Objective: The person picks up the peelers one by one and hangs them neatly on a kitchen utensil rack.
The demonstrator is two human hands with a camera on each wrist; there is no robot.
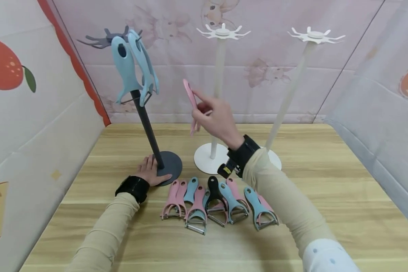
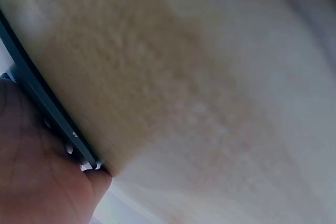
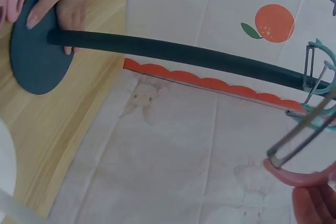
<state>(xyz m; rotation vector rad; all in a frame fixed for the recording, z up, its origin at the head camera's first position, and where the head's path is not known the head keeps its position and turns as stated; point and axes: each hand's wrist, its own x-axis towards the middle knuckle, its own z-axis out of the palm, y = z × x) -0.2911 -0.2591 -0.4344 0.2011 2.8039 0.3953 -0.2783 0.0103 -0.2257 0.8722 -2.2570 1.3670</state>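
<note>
My right hand (image 1: 217, 117) pinches a pink peeler (image 1: 190, 94) in the air, right of the dark stand (image 1: 146, 124). In the right wrist view that peeler's metal blade (image 3: 299, 135) shows at the right edge. My left hand (image 1: 151, 172) rests on the dark stand's round base (image 1: 172, 166), fingers spread beside the pole. Blue peelers (image 1: 125, 71) hang from the hooks at the stand's top. On the table, several pink, blue and black peelers (image 1: 227, 196) lie in a loose row in front of the stands.
Two white stands with bare hooks, one in the middle (image 1: 219, 68) and one at the right (image 1: 292, 83), stand behind my right arm. The wooden table (image 1: 326, 181) meets a printed cloth wall (image 1: 176, 94) at the back.
</note>
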